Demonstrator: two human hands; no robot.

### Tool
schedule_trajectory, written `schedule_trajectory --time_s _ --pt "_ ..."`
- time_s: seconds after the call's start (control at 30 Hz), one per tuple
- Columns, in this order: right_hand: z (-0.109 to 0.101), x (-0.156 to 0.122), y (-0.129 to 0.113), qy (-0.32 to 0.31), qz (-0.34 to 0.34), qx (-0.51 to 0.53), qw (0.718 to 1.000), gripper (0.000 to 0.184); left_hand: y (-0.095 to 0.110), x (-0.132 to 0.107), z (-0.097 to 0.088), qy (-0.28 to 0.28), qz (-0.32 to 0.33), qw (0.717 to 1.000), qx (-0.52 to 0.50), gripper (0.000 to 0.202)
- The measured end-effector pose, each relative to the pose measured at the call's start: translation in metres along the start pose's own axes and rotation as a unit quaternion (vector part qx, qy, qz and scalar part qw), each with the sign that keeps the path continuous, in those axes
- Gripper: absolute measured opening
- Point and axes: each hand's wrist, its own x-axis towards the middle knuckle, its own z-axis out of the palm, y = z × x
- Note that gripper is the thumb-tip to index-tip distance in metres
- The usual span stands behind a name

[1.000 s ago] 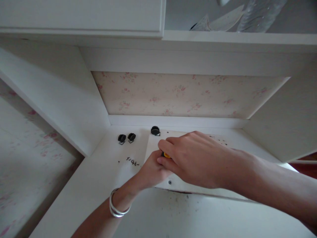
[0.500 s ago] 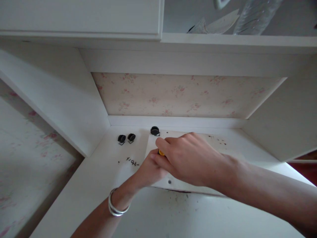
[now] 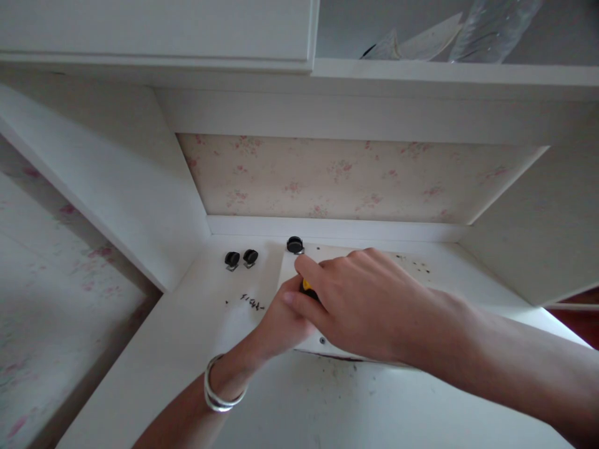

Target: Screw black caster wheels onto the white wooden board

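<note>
My right hand (image 3: pixel 355 293) is wrapped round the black and yellow handle of a screwdriver (image 3: pixel 307 289); its tip is hidden. Against it, on the left, my left hand (image 3: pixel 285 318) is curled, with most of its fingers behind the right hand. What the left hand grips there cannot be seen. Both hands are over a white board (image 3: pixel 337 353) that lies on the white surface. A black caster (image 3: pixel 294 244) stands at the board's far left corner. Left of the board are two more casters, one (image 3: pixel 232 260) beside the other (image 3: pixel 250 257), and several dark screws (image 3: pixel 253 303).
White side panels rise on the left (image 3: pixel 116 174) and right (image 3: pixel 533 218). Floral wallpaper (image 3: pixel 337 178) shows at the back. Overhead are a cabinet door (image 3: pixel 154 31) and an open shelf (image 3: pixel 444 70) with a clear plastic bottle (image 3: pixel 496 31) and papers (image 3: pixel 430 40).
My right hand has turned slightly, and more of the screwdriver's black and yellow handle shows. The whole view has shifted a little; the casters and screws lie as before.
</note>
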Motion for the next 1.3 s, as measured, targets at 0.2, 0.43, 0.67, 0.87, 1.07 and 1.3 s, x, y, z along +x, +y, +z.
schedule_trajectory --time_s 0.2,0.43,0.67,0.87,1.07,1.3 --pt "-0.002 -0.003 0.004 -0.017 -0.021 0.001 1.0 0.026 0.001 0.001 0.001 -0.012 -0.001 1.0 -0.009 0.014" --pt "-0.002 0.0 0.002 -0.04 -0.054 -0.036 0.997 0.013 -0.002 -0.002 0.006 0.008 0.005 1.0 0.002 0.018" --pt "-0.006 -0.001 0.005 -0.054 -0.075 -0.034 0.995 0.015 -0.006 -0.003 0.008 0.035 0.006 0.999 -0.007 0.016" --pt "-0.003 -0.005 0.01 -0.024 -0.085 -0.027 0.996 0.011 -0.01 -0.002 0.005 0.032 0.009 0.999 -0.014 0.016" --pt "-0.002 -0.005 0.012 -0.026 -0.086 -0.057 0.994 0.014 -0.011 -0.003 0.007 0.005 0.017 1.0 -0.008 0.014" --pt "-0.003 -0.012 0.015 -0.014 -0.089 0.009 0.996 0.018 -0.01 -0.003 0.007 0.008 -0.005 1.0 -0.023 0.014"
